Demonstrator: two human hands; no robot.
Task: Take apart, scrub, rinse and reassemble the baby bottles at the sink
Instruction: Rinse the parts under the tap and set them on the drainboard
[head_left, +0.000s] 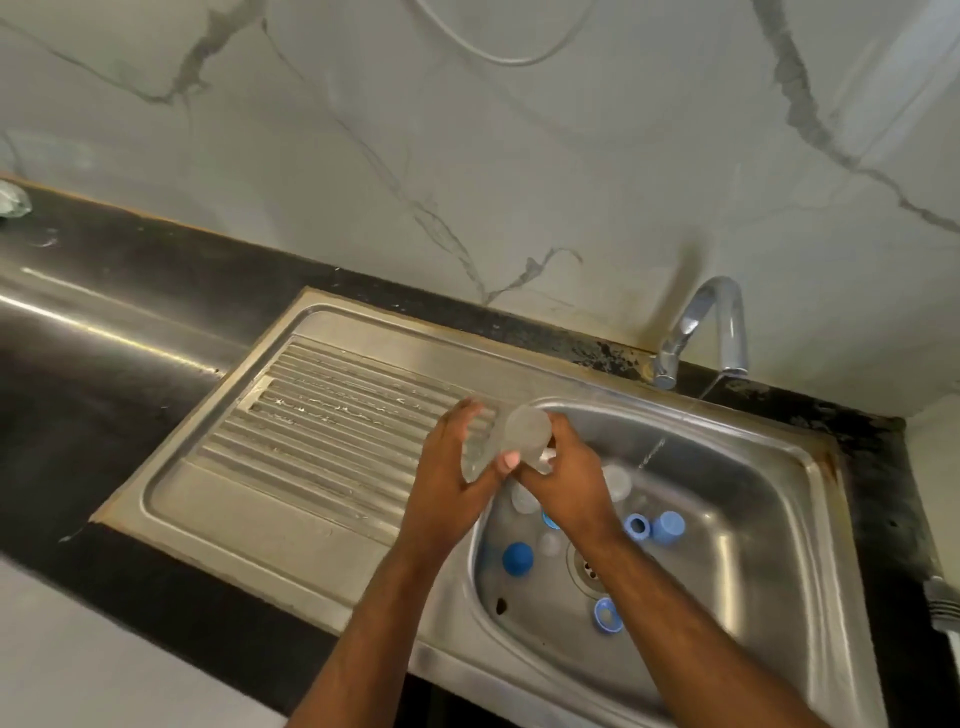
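A: So, biggest first: the steel sink (769, 499) with its ribbed drainboard (332, 415), and the tap (701, 327) at the back running a thin stream into the basin.

B: And the bottles?

A: One clear bottle body (524, 428) is up over the basin's left rim, held between both hands. The left hand (452, 467) has its fingers curled round the side of it; the right hand (566, 478) wraps the other side, thumb across the front. It is blurred, so I cannot tell whether a brush or sponge is in there.

B: The rest of the parts?

A: Down in the basin, apart: a blue cap (667, 527), a blue collar ring (638, 526) touching it, a blue round cap (517, 557), another blue ring (607, 616) near the drain (587, 564), and a clear piece (615, 480) close to where the water lands.

B: How should this step go?

A: I'd say turn the body under the stream, which falls well to the right of it. Wet clear plastic is slick, so keep both hands round it, mouth tilted down to drain, and hold it over the basin so a slip lands among the parts
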